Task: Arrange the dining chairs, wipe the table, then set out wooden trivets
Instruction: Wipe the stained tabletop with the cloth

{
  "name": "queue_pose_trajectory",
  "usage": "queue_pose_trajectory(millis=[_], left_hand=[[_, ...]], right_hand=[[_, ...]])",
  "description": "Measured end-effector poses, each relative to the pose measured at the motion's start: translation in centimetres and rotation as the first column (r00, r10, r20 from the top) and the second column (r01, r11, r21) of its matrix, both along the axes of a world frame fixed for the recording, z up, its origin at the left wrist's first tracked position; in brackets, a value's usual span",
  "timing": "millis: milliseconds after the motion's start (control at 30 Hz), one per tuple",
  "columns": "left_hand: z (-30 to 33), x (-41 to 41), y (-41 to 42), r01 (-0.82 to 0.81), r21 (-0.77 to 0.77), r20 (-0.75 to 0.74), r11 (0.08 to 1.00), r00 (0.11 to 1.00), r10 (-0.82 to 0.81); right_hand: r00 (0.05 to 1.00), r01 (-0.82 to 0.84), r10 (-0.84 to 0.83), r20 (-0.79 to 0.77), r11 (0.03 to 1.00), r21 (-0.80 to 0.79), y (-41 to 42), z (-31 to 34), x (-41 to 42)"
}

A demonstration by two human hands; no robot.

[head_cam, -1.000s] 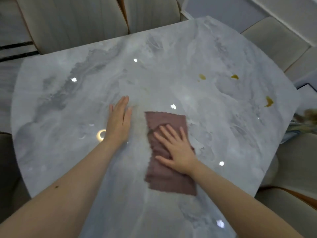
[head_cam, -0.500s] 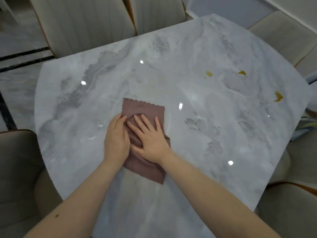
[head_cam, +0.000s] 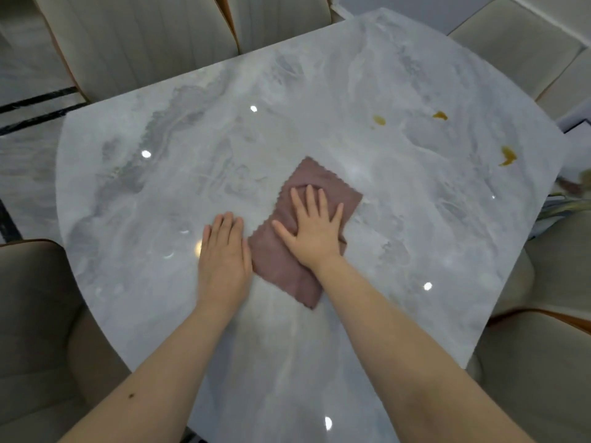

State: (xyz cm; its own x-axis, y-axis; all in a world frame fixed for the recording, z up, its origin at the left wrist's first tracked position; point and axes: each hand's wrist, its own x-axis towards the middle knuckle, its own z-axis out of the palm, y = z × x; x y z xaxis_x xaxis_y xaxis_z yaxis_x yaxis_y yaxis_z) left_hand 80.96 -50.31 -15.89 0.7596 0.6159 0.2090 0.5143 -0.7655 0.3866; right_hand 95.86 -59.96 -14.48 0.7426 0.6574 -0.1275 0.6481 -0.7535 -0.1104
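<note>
A mauve cloth [head_cam: 311,183] lies flat near the middle of the grey marble table [head_cam: 160,174]. My right hand [head_cam: 315,230] presses on it with straight, spread fingers. My left hand [head_cam: 224,260] rests flat on the bare tabletop just left of the cloth, its edge touching the cloth's side. Three amber stains [head_cam: 379,120] [head_cam: 440,115] [head_cam: 508,156] sit on the far right part of the table. No wooden trivets are in view.
Beige dining chairs ring the table: two at the far left side [head_cam: 134,43] [head_cam: 281,17], one at the near left [head_cam: 32,330], two at the far right [head_cam: 515,43], one at the near right [head_cam: 543,378]. Some striped item [head_cam: 563,206] lies past the right edge.
My right hand slid the cloth left to my left hand, then back to the right and turned it. My left hand stayed on the table.
</note>
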Motion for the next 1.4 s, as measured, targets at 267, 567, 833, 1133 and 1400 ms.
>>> queue_pose_trajectory(millis=[267,567,833,1133,1400], left_hand=[[0.9,-0.4,-1.1,0.119,-0.007,0.039,0.993,0.992,-0.119],[0.4,-3.8,-9.9,0.243,-0.083,0.037,0.967,0.97,-0.24],[0.9,-9.9,-18.0,0.397,-0.071,0.011,0.915,0.918,-0.397],[2.5,-13.8,-25.7,0.565,-0.098,0.06,0.819,0.825,-0.562],[6.3,-13.7,-28.9,0.647,-0.261,-0.022,0.717,0.738,-0.674]], right_hand=[[0.997,-0.069,0.069,0.017,0.998,0.004,-15.2,0.2,-3.7],[0.984,0.176,-0.176,-0.019,0.984,0.029,-11.8,0.3,-8.7],[0.998,-0.01,-0.002,0.071,0.985,0.17,-21.8,-0.6,-16.1],[0.99,0.136,-0.114,-0.081,0.912,0.387,-28.5,-0.3,-21.9],[0.683,0.72,-0.419,-0.599,0.526,0.452,-32.1,5.8,-23.2]])
